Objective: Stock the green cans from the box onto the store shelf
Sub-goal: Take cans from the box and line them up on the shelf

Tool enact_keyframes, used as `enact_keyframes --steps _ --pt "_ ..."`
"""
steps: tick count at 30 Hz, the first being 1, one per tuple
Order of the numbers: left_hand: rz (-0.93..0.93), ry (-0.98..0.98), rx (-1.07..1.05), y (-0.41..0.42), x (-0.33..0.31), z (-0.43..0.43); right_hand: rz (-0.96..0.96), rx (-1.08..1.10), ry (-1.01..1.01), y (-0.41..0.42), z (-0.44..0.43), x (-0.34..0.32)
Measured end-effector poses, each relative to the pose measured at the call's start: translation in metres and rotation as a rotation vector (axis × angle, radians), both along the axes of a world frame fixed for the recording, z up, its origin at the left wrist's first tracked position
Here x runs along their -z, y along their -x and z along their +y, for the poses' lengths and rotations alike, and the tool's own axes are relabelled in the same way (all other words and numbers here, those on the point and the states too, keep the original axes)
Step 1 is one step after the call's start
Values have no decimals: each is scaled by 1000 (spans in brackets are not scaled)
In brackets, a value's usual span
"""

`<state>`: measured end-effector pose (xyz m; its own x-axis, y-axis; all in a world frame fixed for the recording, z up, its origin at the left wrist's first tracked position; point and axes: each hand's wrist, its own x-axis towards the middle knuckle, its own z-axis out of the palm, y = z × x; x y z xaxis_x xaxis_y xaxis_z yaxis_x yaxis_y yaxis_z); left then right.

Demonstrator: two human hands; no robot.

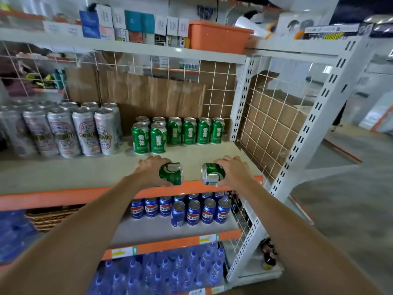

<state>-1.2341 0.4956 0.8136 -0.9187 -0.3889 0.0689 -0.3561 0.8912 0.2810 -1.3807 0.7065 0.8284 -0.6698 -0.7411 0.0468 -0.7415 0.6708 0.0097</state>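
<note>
My left hand [150,170] grips a green can [171,173] and my right hand [232,170] grips another green can [212,174]. Both cans lie on their sides, ends turned toward each other, just above the orange front edge of the middle shelf [85,171]. Behind them several green cans [189,130] stand upright in rows at the back right of that shelf, two of them [158,137] a step further forward on the left. The box is out of view.
Tall silver cans [85,133] fill the shelf's left side. A wire grid panel [272,128] closes the right end. Blue cola cans [193,211] stand on the shelf below, water bottles [170,271] under that. An orange bin [219,37] sits on the top shelf.
</note>
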Motion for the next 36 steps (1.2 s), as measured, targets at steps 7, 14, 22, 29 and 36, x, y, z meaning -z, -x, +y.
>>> enact_keyframes --steps 7,14,22,29,36 --pt "11 6 -28 53 -5 -19 8 -27 -17 60 -18 6" --pt "10 52 -17 88 -6 -29 4 -63 -51 107 -22 21" --pt "53 36 25 110 -8 -26 -42 -75 -66 135 -16 28" --pt "76 62 35 116 -14 -29 -6 -130 -13 137 -16 32" --pt "109 101 72 113 -26 -36 -318 -281 456 102 -49 14"
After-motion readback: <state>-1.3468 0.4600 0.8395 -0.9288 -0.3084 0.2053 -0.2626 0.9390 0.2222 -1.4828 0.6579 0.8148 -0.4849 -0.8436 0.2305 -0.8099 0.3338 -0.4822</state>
